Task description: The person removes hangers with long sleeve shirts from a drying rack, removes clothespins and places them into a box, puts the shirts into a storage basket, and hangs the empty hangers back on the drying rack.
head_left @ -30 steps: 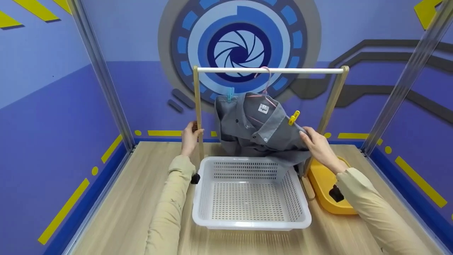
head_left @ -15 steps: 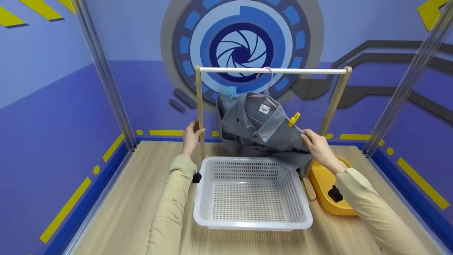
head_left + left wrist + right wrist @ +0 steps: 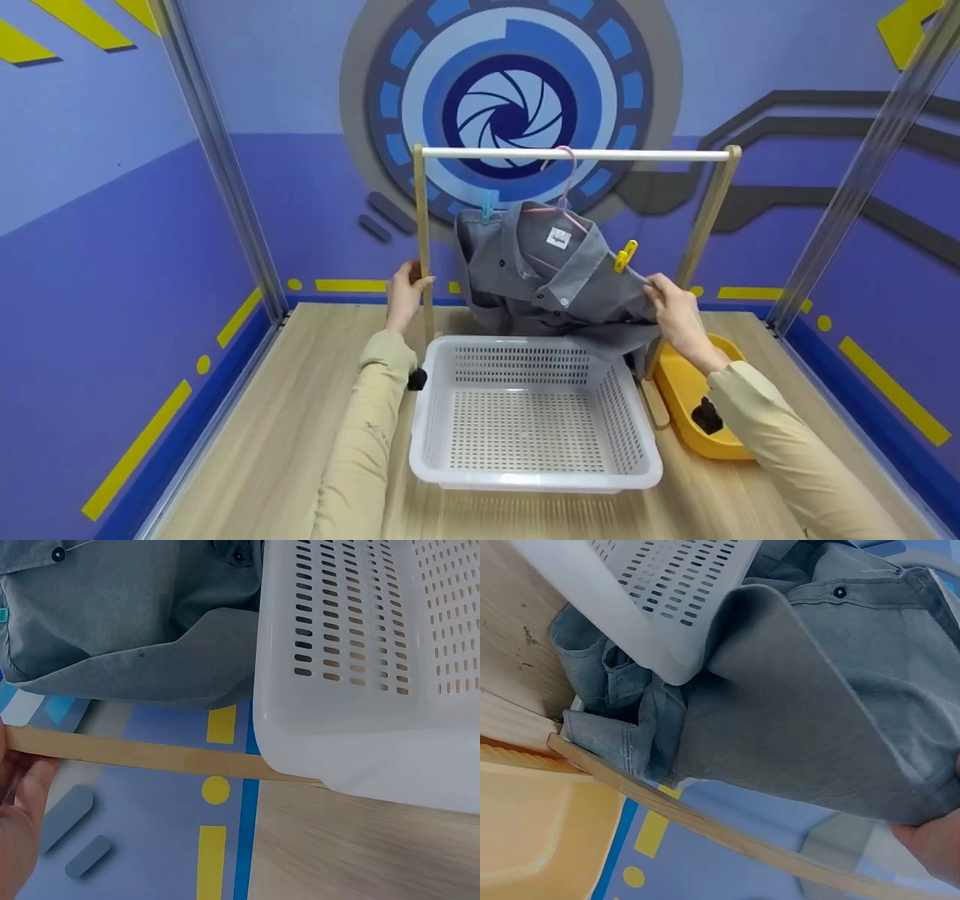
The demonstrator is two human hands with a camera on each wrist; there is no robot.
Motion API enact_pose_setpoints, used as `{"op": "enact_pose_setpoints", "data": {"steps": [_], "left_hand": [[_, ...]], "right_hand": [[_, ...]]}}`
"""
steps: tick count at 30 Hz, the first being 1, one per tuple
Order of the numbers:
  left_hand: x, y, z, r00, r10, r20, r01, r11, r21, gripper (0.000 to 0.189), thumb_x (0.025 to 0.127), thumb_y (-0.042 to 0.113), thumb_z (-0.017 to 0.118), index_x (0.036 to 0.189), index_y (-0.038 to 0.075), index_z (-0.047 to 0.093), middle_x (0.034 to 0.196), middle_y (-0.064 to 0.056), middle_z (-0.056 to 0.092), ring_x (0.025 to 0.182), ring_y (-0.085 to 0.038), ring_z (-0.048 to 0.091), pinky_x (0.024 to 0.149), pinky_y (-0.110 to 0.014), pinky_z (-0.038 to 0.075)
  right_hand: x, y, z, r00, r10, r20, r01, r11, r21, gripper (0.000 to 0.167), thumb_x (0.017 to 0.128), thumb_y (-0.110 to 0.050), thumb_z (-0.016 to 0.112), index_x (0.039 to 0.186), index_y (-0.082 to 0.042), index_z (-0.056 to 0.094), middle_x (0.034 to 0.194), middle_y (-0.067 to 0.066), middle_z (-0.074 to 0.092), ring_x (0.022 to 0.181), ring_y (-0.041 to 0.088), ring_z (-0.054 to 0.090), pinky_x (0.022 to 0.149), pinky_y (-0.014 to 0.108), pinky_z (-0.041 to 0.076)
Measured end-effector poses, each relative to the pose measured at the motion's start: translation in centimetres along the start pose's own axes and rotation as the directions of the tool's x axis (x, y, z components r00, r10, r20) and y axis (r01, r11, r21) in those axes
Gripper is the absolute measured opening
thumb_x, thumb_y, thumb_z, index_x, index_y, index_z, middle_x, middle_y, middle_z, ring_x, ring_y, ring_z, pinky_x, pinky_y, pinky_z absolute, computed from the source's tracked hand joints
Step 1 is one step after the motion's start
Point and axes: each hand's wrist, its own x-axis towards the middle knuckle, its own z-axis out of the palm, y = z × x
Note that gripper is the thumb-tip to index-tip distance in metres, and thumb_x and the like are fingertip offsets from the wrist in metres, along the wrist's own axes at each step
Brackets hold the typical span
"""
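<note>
Head view: the wood-grained bench point(image 3: 277, 420) carries a wooden rack point(image 3: 423, 225), whose side the left hand point(image 3: 404, 304) grips, probably for steadiness. A perforated plastic basket point(image 3: 536, 480) sits in front. The soft-looking, creased grey shirt point(image 3: 559, 274) hangs from the white rail point(image 3: 637, 155) on a thin pink hanger point(image 3: 573, 167), one edge pinched in the right hand point(image 3: 679, 321), perhaps to spread it; a yellow peg point(image 3: 625, 256) and a blue peg point(image 3: 488, 208) clip its shoulders

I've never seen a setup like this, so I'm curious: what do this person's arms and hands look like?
The left hand and right hand are ungloved. Long, wrinkled beige fabric sleeves cover both forearms; the left one bears small dark marks. Small, blocky black devices show near both cuffs.
</note>
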Motion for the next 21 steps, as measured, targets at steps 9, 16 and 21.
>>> {"op": "enact_pose_setpoints", "data": {"steps": [9, 16, 21], "left_hand": [[-0.1, 0.1, 0.1, 1.0, 0.013, 0.004, -0.013, 1.0, -0.016, 0.025, 0.084, 0.005, 0.063, 0.106, -0.005, 0.058, 0.092, -0.015, 0.059, 0.083, -0.026, 0.057, 0.074, -0.034, 0.046], [-0.1, 0.0, 0.1, 1.0, -0.011, -0.009, 0.011, 1.0, -0.007, 0.027, 0.084, 0.006, 0.064, 0.108, -0.005, 0.058, 0.091, -0.014, 0.06, 0.081, -0.025, 0.058, 0.072, -0.033, 0.046], [-0.1, -0.2, 0.1, 0.999, 0.029, -0.02, -0.028, 0.999, 0.024, 0.025, 0.083, 0.007, 0.065, 0.105, -0.004, 0.059, 0.089, -0.013, 0.06, 0.079, -0.025, 0.057, 0.069, -0.034, 0.046]], "right_hand": [[0.4, -0.8, -0.7, 0.995, 0.027, -0.095, -0.026, 1.0, 0.012, 0.011, 0.092, -0.008, 0.052, 0.09, -0.001, 0.06, 0.065, 0.007, 0.052, 0.051, 0.018, 0.037, 0.047, 0.027, 0.027], [0.5, -1.3, -1.9, 0.988, 0.045, -0.144, -0.042, 0.999, 0.024, 0.011, 0.092, -0.008, 0.052, 0.09, -0.001, 0.061, 0.067, 0.008, 0.051, 0.055, 0.02, 0.038, 0.05, 0.027, 0.027], [0.4, -1.2, -2.6, 0.983, 0.019, -0.185, -0.015, 1.0, 0.023, 0.011, 0.091, -0.007, 0.053, 0.09, -0.001, 0.062, 0.064, 0.008, 0.05, 0.054, 0.02, 0.036, 0.051, 0.028, 0.026]]}}
